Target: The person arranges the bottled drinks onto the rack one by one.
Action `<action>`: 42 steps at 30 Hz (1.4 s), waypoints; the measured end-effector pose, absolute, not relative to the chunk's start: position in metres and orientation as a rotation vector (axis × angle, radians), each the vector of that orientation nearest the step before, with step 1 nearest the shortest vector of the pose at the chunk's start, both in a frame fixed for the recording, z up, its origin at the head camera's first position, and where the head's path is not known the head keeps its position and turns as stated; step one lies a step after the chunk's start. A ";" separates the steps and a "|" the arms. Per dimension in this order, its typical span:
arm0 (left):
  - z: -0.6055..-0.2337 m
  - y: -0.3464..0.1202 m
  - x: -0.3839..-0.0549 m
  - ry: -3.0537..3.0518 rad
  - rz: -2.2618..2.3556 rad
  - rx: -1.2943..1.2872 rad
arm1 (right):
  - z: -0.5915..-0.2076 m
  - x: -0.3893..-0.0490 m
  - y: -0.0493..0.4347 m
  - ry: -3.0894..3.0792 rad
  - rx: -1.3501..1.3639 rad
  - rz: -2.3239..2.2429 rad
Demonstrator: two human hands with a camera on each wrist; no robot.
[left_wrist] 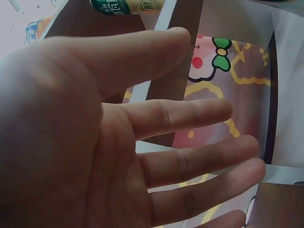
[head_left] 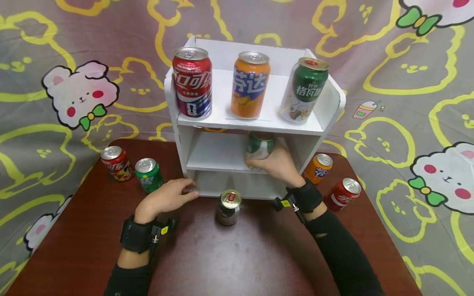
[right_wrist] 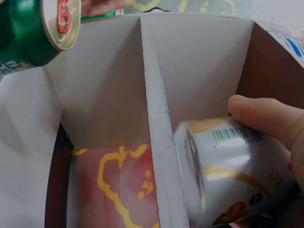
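My right hand [head_left: 280, 165] grips a green and white drink can [head_left: 260, 147] over the right part of the white rack's middle shelf [head_left: 216, 154]. In the right wrist view, the can's silver base [right_wrist: 187, 164] is right at the shelf's front edge, and my thumb [right_wrist: 261, 114] lies along its side. My left hand [head_left: 164, 200] is beside the rack's lower left corner, fingers spread and holding nothing. A second green can with a gold lid [head_left: 228, 207] stands on the table in front of the rack, between my hands.
On the top shelf [head_left: 222, 88] stand a red cola can [head_left: 192, 84], an orange can [head_left: 250, 86] and a green-white can [head_left: 304, 90]. Left of the rack are a red can [head_left: 117, 164] and a green can [head_left: 149, 176]; right of it, an orange can [head_left: 318, 169] and a red can [head_left: 341, 195].
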State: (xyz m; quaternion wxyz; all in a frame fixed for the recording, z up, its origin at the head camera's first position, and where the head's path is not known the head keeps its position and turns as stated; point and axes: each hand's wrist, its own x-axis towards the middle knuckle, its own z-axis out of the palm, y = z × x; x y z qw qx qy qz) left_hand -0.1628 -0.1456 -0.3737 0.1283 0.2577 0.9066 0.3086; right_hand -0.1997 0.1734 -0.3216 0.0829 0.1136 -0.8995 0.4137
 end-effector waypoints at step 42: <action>-0.374 -0.143 -0.160 2.789 0.682 0.637 | -0.310 -0.194 0.149 -2.661 0.343 1.243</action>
